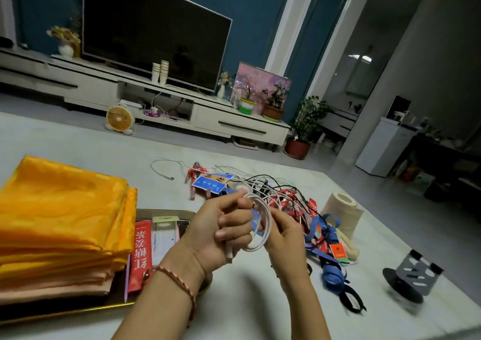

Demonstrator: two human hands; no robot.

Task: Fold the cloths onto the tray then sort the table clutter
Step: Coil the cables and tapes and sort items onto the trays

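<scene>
A stack of folded orange and peach cloths [59, 225] lies on the left part of a golden tray [166, 212]. Beside the cloths in the tray sit a red packet [140, 248] and a white packet [164, 235]. Above the table's middle, my left hand [223, 230] and my right hand [283, 238] both grip a coiled white cable [263, 225]. The cable's loose end runs back into a tangle of cords and red toys [276, 191] behind my hands.
On the white table lie another white cable [164, 168], a blue card [213, 182], a cream thread cone [343, 212], blue ribbon [330, 269], a black loop [351, 300] and a grey phone stand [411, 280]. A TV cabinet stands beyond.
</scene>
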